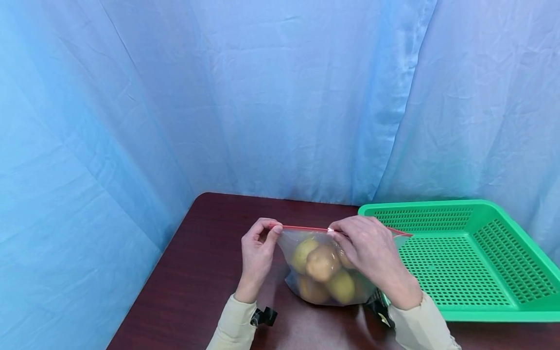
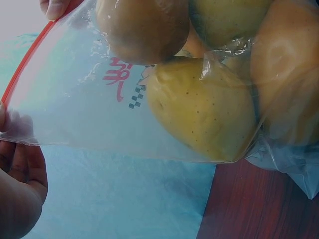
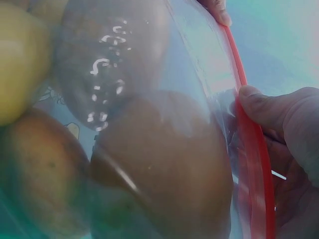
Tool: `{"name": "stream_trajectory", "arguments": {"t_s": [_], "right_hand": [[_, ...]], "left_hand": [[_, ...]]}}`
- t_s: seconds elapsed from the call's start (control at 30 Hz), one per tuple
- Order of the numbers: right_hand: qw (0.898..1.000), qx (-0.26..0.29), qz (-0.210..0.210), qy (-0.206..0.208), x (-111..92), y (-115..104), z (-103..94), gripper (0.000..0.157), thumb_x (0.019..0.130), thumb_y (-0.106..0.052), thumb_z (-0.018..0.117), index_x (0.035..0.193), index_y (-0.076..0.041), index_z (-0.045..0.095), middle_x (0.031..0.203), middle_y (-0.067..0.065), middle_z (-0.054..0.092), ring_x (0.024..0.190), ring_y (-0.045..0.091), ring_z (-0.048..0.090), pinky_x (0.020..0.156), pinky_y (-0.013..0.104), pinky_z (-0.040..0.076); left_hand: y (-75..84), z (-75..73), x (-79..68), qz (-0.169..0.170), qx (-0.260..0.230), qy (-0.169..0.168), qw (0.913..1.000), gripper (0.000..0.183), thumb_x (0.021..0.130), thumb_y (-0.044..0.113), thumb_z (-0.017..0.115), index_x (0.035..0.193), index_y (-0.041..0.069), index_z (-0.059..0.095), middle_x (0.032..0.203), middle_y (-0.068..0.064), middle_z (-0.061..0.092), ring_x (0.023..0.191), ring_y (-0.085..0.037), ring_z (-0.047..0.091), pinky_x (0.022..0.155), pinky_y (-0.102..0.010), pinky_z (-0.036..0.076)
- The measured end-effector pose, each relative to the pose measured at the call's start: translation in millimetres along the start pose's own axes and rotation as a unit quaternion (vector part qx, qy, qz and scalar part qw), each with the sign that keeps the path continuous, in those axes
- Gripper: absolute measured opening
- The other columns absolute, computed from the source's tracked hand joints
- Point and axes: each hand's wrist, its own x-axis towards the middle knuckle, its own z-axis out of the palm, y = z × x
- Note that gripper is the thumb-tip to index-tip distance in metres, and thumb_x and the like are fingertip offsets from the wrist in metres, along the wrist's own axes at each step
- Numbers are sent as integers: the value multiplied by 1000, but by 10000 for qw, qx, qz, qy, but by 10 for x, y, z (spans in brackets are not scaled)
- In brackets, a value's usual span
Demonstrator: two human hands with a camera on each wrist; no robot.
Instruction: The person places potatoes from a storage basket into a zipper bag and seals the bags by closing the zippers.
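A clear zip bag (image 1: 286, 245) with a red zip strip (image 1: 306, 227) stands on the table, filled with several rounded yellow and tan fruits (image 1: 323, 263). At its top left corner, my left hand (image 1: 258, 248) pinches the strip's end between thumb and fingers. My right hand (image 1: 372, 248) pinches the strip right of the middle, where a small white piece (image 1: 330, 230) shows at the fingertips. In the left wrist view a speckled yellow fruit (image 2: 202, 109) presses against the plastic. The right wrist view shows the thumb (image 3: 261, 104) on the red strip. My right hand covers part of the bag.
A green perforated basket (image 1: 481, 311) sits on the right of the dark wooden table (image 1: 210, 253), just beyond my right hand. Blue curtains (image 1: 280, 107) hang behind the table and on the left. A black wrist mount (image 1: 264, 317) is on my left sleeve.
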Motion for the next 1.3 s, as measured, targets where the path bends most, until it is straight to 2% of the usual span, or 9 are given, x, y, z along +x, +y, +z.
{"name": "stream_trajectory", "arguments": {"t_s": [0.2, 0.37, 0.53, 0.73, 0.8, 0.93, 1.07, 1.17, 1.3], "right_hand": [[10000, 46, -30, 27, -18, 12, -6, 18, 102, -30, 66, 97, -14, 74, 90, -6, 74, 87, 19, 71, 79, 45, 54], [10000, 45, -11, 16, -23, 21, -16, 12, 98, -26, 70, 97, -15, 74, 90, -6, 74, 87, 18, 71, 80, 46, 54], [10000, 22, -57, 53, -28, 35, -27, 30, 107, -38, 57, 98, -14, 74, 90, -5, 74, 86, 17, 71, 80, 46, 54], [10000, -2, 0, 2, -39, 42, -48, 9, 92, -21, 75, 99, -14, 74, 92, -5, 75, 86, 18, 71, 81, 47, 54], [10000, -4, 1, 11, -43, 48, -50, 10, 95, -23, 73, 99, -14, 74, 92, -5, 75, 86, 18, 71, 81, 47, 54], [10000, -4, -30, 70, -46, 58, -51, 34, 107, -40, 55, 98, -14, 74, 91, -4, 75, 84, 19, 71, 79, 47, 54], [10000, -36, -19, 86, -48, 62, -54, 48, 110, -47, 43, 98, -14, 74, 90, -5, 75, 84, 19, 70, 76, 46, 54], [10000, -62, -9, 60, -52, 65, -64, 37, 108, -41, 53, 98, -13, 74, 90, -4, 75, 85, 19, 70, 74, 45, 53], [10000, -89, -6, 24, -59, 70, -83, 12, 97, -25, 70, 99, -13, 74, 90, -4, 75, 86, 19, 71, 73, 44, 53]], "left_hand": [[-4, 0, -1, -8, 13, -12, 10000, 5, 93, -4, 72, 98, -2, 71, 94, -18, 69, 84, -11, 64, 70, -19, 50], [-9, 0, -1, 19, 9, -9, 10000, 6, 93, -5, 72, 98, -2, 71, 93, -18, 69, 84, -11, 64, 71, -19, 51], [-10, 1, 3, 37, 31, 1, 10000, 6, 92, -5, 72, 97, -2, 71, 93, -18, 69, 83, -11, 64, 71, -19, 51], [-7, -1, 5, 8, 43, -19, 10000, 5, 93, -3, 72, 98, -1, 71, 94, -17, 69, 84, -12, 64, 72, -20, 51], [-5, -1, 6, -1, 44, -20, 10000, 5, 93, -3, 72, 98, -1, 71, 94, -17, 69, 84, -12, 64, 72, -20, 51], [-2, -2, 7, -15, 63, -16, 10000, 5, 93, -3, 72, 98, -1, 71, 94, -17, 70, 84, -12, 64, 71, -20, 51], [-4, -1, 8, -31, 67, 3, 10000, 5, 93, -3, 72, 98, -1, 72, 94, -17, 70, 84, -11, 63, 71, -19, 51], [-7, 0, 9, -38, 46, 21, 10000, 5, 93, -3, 72, 97, -2, 71, 93, -18, 69, 84, -11, 63, 71, -19, 51], [-12, 1, 9, -40, 33, 32, 10000, 5, 93, -4, 72, 97, -2, 71, 93, -18, 69, 84, -11, 63, 71, -19, 51]]}}
